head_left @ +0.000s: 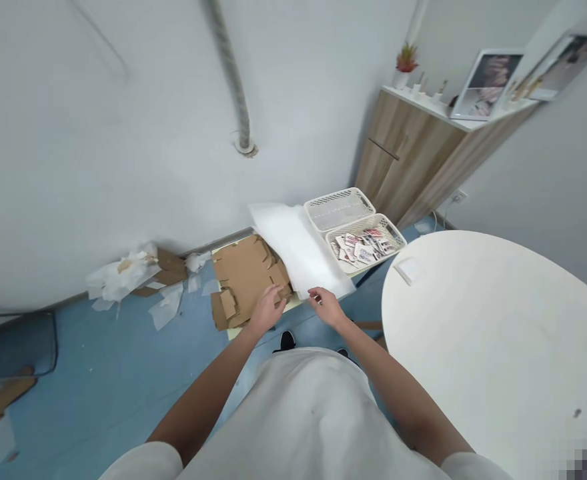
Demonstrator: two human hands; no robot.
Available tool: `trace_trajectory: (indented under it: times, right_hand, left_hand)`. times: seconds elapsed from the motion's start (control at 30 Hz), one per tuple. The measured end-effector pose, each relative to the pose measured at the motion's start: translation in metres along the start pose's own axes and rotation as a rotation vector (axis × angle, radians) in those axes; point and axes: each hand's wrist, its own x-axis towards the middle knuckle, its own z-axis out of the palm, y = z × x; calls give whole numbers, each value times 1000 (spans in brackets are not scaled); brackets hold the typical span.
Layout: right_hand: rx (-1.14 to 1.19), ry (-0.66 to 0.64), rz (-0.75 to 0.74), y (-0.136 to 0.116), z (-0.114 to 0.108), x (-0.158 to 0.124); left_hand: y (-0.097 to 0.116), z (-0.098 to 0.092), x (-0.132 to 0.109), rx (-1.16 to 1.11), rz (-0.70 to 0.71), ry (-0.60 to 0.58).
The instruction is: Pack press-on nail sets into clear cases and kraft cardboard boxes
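Observation:
My left hand (267, 311) is over the near right corner of a stack of flattened brown cardboard boxes (246, 273), its fingers stretched out and apart. Whether the fingertips touch the cardboard, I cannot tell. Beside it, my right hand (326, 307) is at the near edge of a white foam sheet (298, 247); its fingers are loosely curved, with a gap between thumb and fingers. Nothing shows in either hand. The foam sheet lies partly over the cardboard's right side.
Right of the foam stand a white plastic basket (338, 208) and another basket (399, 241) holding many small printed packets (363, 250). A round white table (493, 333) is at right, a wooden cabinet (413, 140) behind. Wrapping scraps (123, 273) and a carton (171, 268) lie on the left floor.

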Motion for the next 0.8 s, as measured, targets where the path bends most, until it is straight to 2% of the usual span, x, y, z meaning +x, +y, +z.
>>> trace_trajectory:
  times: [0.17, 0.23, 0.33, 0.4, 0.5, 0.6, 0.8]
  right_hand:
    - [-148, -77, -74, -39, 65, 44]
    - [-172, -73, -14, -46, 90, 53]
    - [-186, 15, 190, -42, 116, 58]
    - [-182, 104, 277, -34, 121, 58]
    - [-168, 204, 272, -23, 116, 61]
    - [-222, 242, 257, -20, 107, 66]
    - [-458, 224, 65, -26, 107, 72]
  left_hand:
    - [-76, -22, -12, 154, -140, -118]
    - [-95, -25, -17, 199, -171, -185]
    - [-112, -27, -25, 237, -225, -278]
    - [-119, -29, -29, 238, -246, -323]
    - [-125, -31, -33, 229, -223, -346]
    - [-128, -32, -34, 203, -214, -336]
    - [-128, -33, -32, 163, -215, -335]
